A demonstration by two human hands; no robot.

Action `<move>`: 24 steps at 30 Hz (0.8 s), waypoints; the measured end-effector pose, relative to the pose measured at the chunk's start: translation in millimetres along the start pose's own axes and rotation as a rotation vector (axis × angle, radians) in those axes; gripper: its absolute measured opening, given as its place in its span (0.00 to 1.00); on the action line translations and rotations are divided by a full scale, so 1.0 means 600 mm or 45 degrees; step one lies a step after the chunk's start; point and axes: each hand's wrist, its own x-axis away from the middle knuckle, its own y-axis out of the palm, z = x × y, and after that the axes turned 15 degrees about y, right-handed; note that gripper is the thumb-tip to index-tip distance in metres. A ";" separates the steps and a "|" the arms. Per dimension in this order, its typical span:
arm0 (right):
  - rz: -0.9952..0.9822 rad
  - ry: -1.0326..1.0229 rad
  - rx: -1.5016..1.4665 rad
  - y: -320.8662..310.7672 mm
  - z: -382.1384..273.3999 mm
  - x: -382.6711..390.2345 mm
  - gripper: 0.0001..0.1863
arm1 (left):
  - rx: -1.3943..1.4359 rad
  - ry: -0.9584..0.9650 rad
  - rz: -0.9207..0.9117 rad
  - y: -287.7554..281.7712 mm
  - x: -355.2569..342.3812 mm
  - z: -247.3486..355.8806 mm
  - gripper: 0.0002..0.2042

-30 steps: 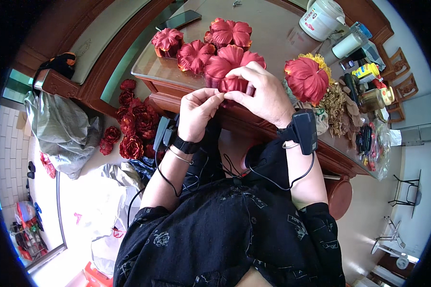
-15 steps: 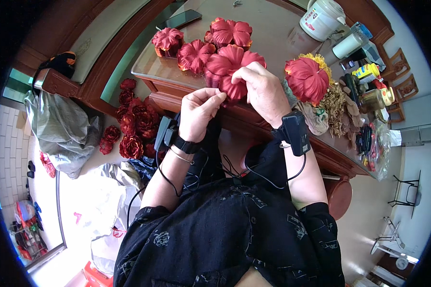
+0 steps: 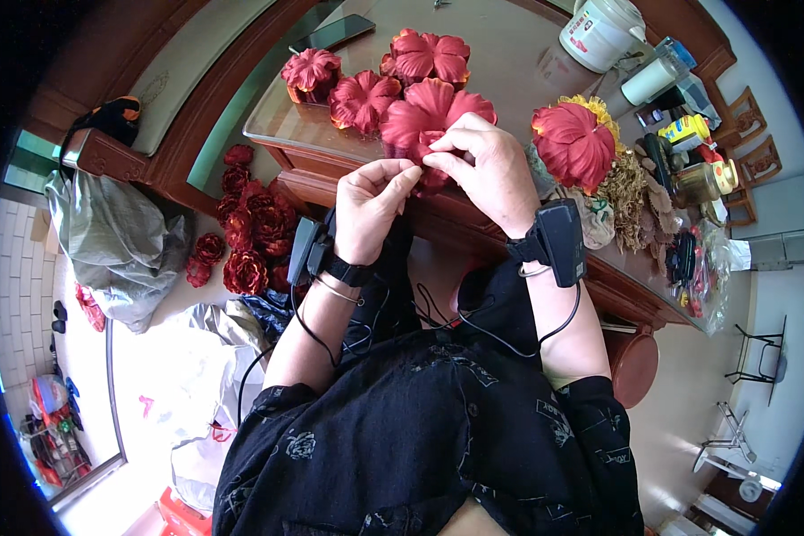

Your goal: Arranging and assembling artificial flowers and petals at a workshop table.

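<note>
At the table's near edge, my left hand (image 3: 372,201) is closed in a pinch, thumb against fingertips. What lies between them is too small to make out. Close beside it, my right hand (image 3: 491,174) bends over and pinches a red petal (image 3: 431,138) between thumb and fingers. Both hands are in front of a large stack of red fabric petals (image 3: 438,103), partly hiding it. Behind are more petal stacks: one at the far middle (image 3: 429,58), a smaller one (image 3: 364,98) and one at the left (image 3: 312,71).
Right of my hands another red petal stack (image 3: 573,150) lies against yellow trim and dried brown material (image 3: 630,192). A white jug (image 3: 601,36), jars and a phone (image 3: 335,32) are on the table (image 3: 509,67). Finished-looking red flowers (image 3: 259,223) lie low at the left beside a grey sack (image 3: 121,241).
My right hand's fingertips have come down and left, close to my left fingertips, and a red petal now shows at them. My left hand has barely moved.
</note>
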 end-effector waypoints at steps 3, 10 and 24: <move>0.008 -0.027 -0.012 0.000 0.000 0.000 0.06 | 0.001 0.002 0.005 0.003 0.000 0.003 0.07; 0.012 -0.026 0.022 -0.001 0.001 0.000 0.08 | 0.025 0.007 0.000 0.005 -0.003 -0.002 0.08; 0.006 0.073 -0.056 0.002 0.004 -0.002 0.07 | 0.123 -0.112 0.040 0.004 -0.006 -0.003 0.06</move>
